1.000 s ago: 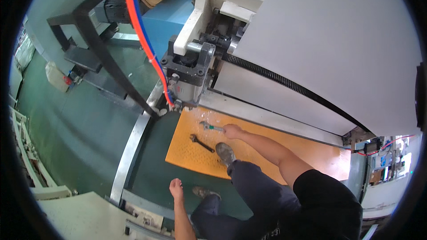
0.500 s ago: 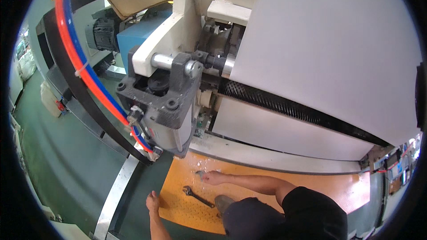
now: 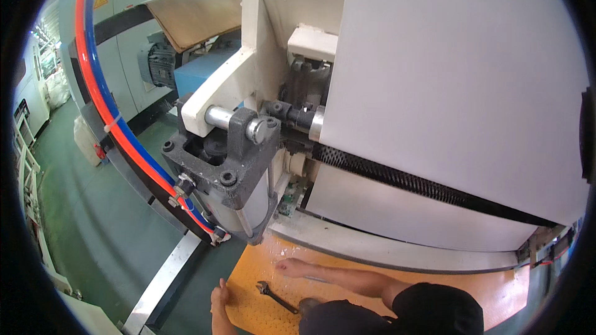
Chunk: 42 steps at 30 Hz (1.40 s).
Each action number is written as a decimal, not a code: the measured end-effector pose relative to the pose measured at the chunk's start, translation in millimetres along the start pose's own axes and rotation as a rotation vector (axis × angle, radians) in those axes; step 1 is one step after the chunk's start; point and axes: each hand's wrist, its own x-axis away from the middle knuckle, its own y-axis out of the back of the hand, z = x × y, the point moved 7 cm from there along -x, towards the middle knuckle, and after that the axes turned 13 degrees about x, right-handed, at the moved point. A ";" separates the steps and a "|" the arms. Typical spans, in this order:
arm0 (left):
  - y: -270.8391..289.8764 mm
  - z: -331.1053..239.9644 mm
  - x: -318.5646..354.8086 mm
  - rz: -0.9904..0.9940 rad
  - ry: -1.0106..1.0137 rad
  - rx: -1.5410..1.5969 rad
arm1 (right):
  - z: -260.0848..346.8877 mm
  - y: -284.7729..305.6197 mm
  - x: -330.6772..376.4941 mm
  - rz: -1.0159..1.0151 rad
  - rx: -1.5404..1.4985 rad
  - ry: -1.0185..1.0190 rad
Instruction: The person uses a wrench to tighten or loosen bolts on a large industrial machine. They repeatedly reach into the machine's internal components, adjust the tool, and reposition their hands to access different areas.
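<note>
Large white machine housing (image 3: pixel 459 74) fills the upper right of the frame — a black perforated strip (image 3: pixel 422 183) runs diagonally across its lower part. Centre left: dark grey cast bracket (image 3: pixel 226 170) gripping a steel shaft end (image 3: pixel 253 130). Red and blue hoses (image 3: pixel 99 99) arc down the left side. Grey electric motor (image 3: pixel 160 62) upper left, cardboard sheet (image 3: pixel 198 15) above it. Green floor (image 3: pixel 87 223) lower left.

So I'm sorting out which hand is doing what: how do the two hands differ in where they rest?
The right hand reaches forward, flat on the orange mat near the machine base; the left hand sits further back at the mat's left edge. The wrench lies between them, untouched by either. Both hands are bare and empty.
</note>
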 end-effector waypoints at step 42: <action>4.5 -18.4 21.1 -0.081 -0.033 -0.034 | 30.4 -113.9 46.7 0.214 -0.186 -0.113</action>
